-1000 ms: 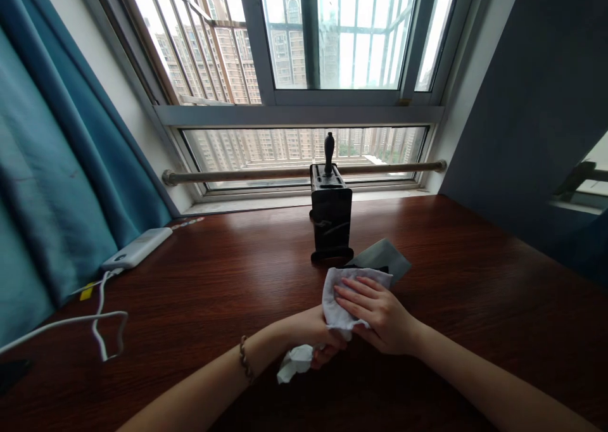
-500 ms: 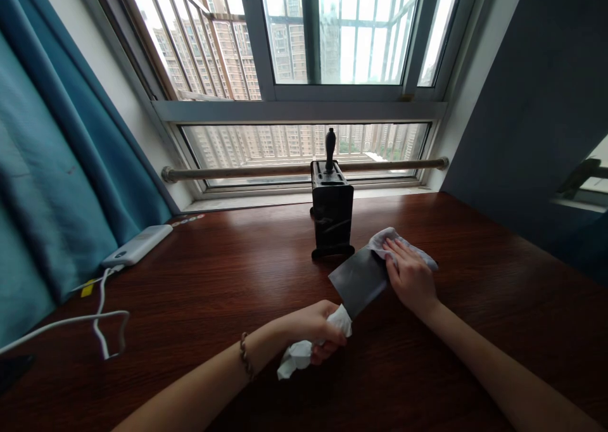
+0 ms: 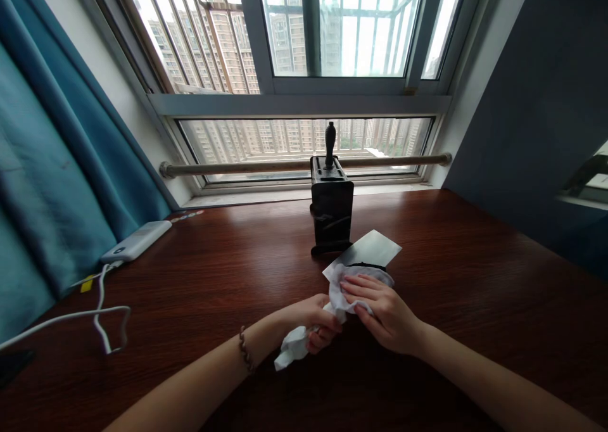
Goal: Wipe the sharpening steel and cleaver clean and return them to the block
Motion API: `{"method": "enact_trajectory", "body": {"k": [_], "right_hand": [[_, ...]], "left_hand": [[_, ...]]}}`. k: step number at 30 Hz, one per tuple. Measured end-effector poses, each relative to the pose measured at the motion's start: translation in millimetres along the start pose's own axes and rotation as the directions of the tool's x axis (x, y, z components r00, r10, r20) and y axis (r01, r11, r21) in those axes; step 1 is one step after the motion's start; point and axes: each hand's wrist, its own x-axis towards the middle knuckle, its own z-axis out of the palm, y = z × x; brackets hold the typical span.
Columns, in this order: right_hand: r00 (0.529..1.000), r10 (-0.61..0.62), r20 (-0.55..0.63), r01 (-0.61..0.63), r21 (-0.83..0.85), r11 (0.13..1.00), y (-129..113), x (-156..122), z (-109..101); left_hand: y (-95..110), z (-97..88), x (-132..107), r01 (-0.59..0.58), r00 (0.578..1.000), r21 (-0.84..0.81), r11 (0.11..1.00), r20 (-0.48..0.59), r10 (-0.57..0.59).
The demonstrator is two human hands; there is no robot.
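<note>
While your left hand (image 3: pixel 311 323) fists the wrapped handle (image 3: pixel 294 351), your right hand (image 3: pixel 382 308) presses a cloth (image 3: pixel 338 279) flat on the blade (image 3: pixel 375 248). The knife block (image 3: pixel 331 213) stands just beyond; the table (image 3: pixel 475 261) stretches rightward.

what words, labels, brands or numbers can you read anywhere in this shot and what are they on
No text can be read anywhere.
Power bank: small marks at its near end, too blurred to read.
Coloured strip on the sill: too small to read.
Yellow tag on the cable: no legible print.
Cleaver, cloth and knife block: no markings visible.
</note>
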Motion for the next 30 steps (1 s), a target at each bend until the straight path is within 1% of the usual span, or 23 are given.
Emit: {"method": "enact_trajectory", "body": {"k": [2,8,12,15,17,19,20,21,22,23,24,25,26,27,28,30], "right_hand": [[1.000,-0.029,0.000,0.029,0.045,0.999,-1,0,-2],[0.992,-0.120,-0.031,0.122,0.068,0.990,8,2,-12],[0.989,-0.140,-0.046,0.144,0.089,0.986,13,2,-17],[0.990,-0.123,-0.069,0.127,0.051,0.991,18,1,-20],[0.989,-0.095,-0.115,0.096,0.004,0.995,26,-1,-22],[0.981,-0.035,-0.189,0.024,-0.057,0.998,37,-3,-25],[0.970,0.009,-0.242,-0.031,-0.087,0.996,43,-5,-26],[0.950,0.061,-0.307,-0.097,-0.105,0.990,50,-6,-27],[0.917,0.120,-0.379,-0.169,-0.100,0.980,57,-7,-28],[0.871,0.191,-0.453,-0.244,-0.062,0.968,63,-9,-29],[0.812,0.274,-0.514,-0.311,0.015,0.950,69,-10,-29],[0.747,0.375,-0.549,-0.371,0.125,0.920,74,-11,-28],[0.685,0.485,-0.544,-0.414,0.257,0.873,77,-11,-27],[0.630,0.590,-0.506,-0.431,0.404,0.807,80,-11,-27],[0.581,0.678,-0.450,-0.416,0.552,0.722,82,-11,-26],[0.503,0.801,-0.325,-0.306,0.799,0.517,85,-11,-24]], "left_hand": [[-2,-1.5,1,-0.005,1.000,0.004,1.000,0.004,0.005],[-4,-2.8,0,-0.017,1.000,0.005,1.000,0.024,0.017],[-3,-0.3,-2,-0.060,0.998,-0.009,0.998,0.010,0.061],[-4,-2.9,-2,-0.056,0.998,-0.009,0.998,0.023,0.056],[-5,-5.6,0,-0.037,0.999,-0.001,0.999,0.037,0.037],[-6,-6.8,0,-0.028,0.999,0.010,1.000,0.040,0.028],[-5,-6.4,0,-0.030,0.999,0.019,0.999,0.035,0.030],[-5,-5.3,0,-0.035,0.999,0.032,0.999,0.026,0.034],[-5,-3.6,-1,-0.038,0.999,0.051,0.998,0.016,0.037],[-5,-1.3,-1,-0.042,0.999,0.076,0.996,0.001,0.042],[-4,1.3,-1,-0.048,0.999,0.106,0.993,-0.018,0.051],[-4,4.2,-1,-0.056,0.997,0.142,0.988,-0.040,0.062],[-5,7.3,0,-0.063,0.995,0.182,0.981,-0.065,0.076],[-5,10.3,0,-0.070,0.991,0.226,0.972,-0.095,0.094],[-5,13.1,0,-0.074,0.985,0.275,0.958,-0.128,0.113],[-5,17.9,-2,-0.067,0.968,0.392,0.917,-0.196,0.154]]}}
